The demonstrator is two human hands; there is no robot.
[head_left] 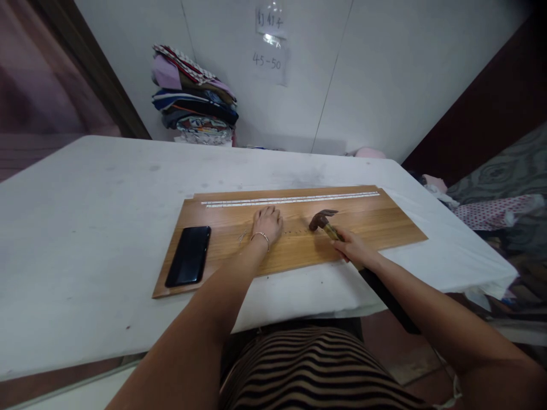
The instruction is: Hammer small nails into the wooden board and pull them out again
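Note:
My right hand [351, 247] is wrapped round the upper handle of a claw hammer [321, 220]. The hammer's rusty head hangs over the wooden board [384, 225], and its black grip runs back under my forearm. Palm down on the board rests my left hand [268, 222], its fingers bent slightly and a little apart, a bracelet at the wrist. Whatever lies beneath that palm is hidden. A few loose nails [242, 236] lie just left of it. Between the hand and the hammer, a row of small dark nails or marks [294, 232] crosses the board.
A black phone [188, 256] lies on the board's left end. Two white measuring strips [290, 200] run along its far side. The board sits on a white-covered table [106, 228]. Folded clothes [194, 97] are stacked by the wall, which bears paper signs [269, 60].

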